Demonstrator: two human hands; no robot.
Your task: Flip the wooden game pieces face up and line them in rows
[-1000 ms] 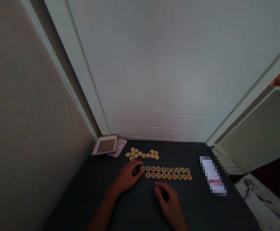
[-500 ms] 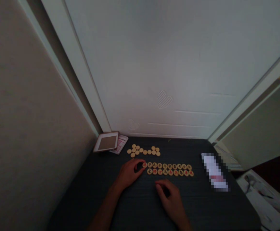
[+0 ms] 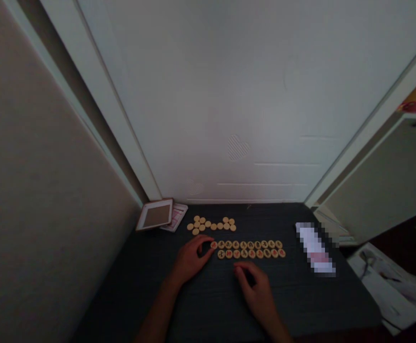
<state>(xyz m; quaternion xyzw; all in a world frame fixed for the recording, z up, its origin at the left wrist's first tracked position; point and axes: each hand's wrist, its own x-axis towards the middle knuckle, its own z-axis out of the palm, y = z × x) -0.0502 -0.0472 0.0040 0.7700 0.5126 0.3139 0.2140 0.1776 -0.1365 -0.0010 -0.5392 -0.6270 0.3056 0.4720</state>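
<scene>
We find two straight rows of marked discs laid face up across the middle of the dark table, the rows touching one another and running left to right. Behind them, nearer the wall, a loose cluster of blank-faced discs lies unsorted; in our judgement these are pieces lying face down and not yet brought into the rows, so the work appears somewhat past halfway, with that cluster remaining.

Our left hand rests on the table at the left end of the far row, fingers curled, thumb and forefinger closed on or against the end disc; the dim light does not let us confirm whether the piece is lifted or merely touched. Our right hand lies near the front of the rows, apart from them, fingers loosely bent; whether it holds anything we cannot tell.

Surface: dark, matt, with fine grain. At its far left corner a framed flat board lies tilted over a pink-printed sheet. A pixelated white item sits well to the right of the rows.

Room: a pale panelled wall with a faint heart motif stands behind the table, a beige fabric panel closes the left side, and a cabinet stands at right
</scene>
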